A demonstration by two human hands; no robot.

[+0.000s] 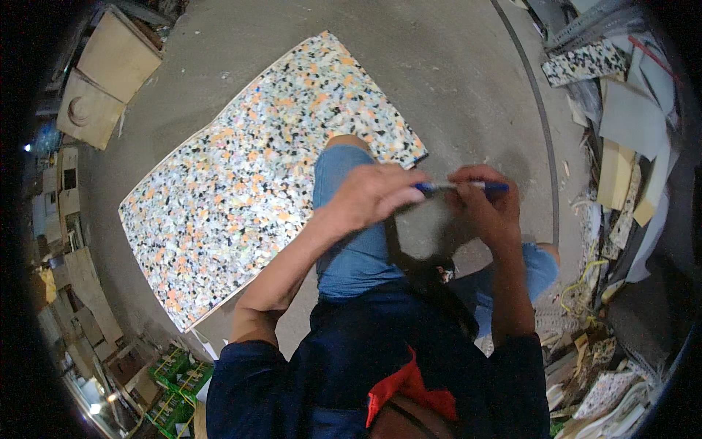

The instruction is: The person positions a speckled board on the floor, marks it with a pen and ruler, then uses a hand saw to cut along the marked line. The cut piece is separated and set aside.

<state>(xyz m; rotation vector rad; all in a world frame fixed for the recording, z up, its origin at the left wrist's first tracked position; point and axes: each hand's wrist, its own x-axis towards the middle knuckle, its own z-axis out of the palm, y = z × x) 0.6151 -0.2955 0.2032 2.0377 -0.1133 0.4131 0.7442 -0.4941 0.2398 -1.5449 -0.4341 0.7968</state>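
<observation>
Between my hands is a slim pen (440, 187) with a pale barrel and blue ends, lying roughly level. My left hand (373, 192) is closed in a pinch on its left blue end. Closed fingers of my right hand (488, 203) grip the pen nearer its other end, and a blue tip sticks out past them. A large speckled foam sheet (234, 175), white with orange, black and grey flecks, lies flat on the floor to the left. My bent knee in blue denim rests over the sheet's right part, below my left forearm.
Grey concrete floor (241, 47) surrounds the sheet. Foam offcuts and boards (632, 117) are heaped along the right side, with a yellow cord (581, 285) near them. A dark strip (541, 102) runs along the floor. Wooden panels (117, 55) and green crates (172, 388) stand at the left.
</observation>
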